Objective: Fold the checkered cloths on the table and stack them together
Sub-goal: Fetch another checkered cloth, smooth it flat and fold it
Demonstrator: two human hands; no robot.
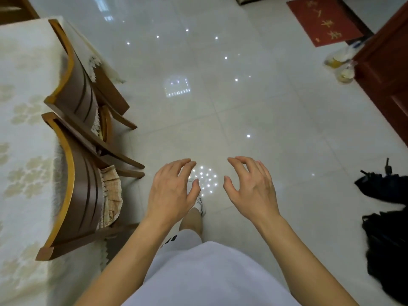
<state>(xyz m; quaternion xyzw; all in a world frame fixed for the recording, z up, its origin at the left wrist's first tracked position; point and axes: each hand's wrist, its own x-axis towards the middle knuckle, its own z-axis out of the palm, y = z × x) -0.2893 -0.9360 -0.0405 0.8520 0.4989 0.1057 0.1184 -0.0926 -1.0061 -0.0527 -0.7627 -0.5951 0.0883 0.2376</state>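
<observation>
Head view – steeply down, floor [242,107] below.

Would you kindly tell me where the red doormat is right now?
In the head view, the red doormat lies on the tiled floor at the top right, just beyond the dark wooden cabinet.

Table [24,133] far left; two chairs [75,173] against its edge; doormat [323,19] far right.

Red doormat [324,21] at the floor's far right edge: gold characters, too blurred to read; no other text legible.
</observation>
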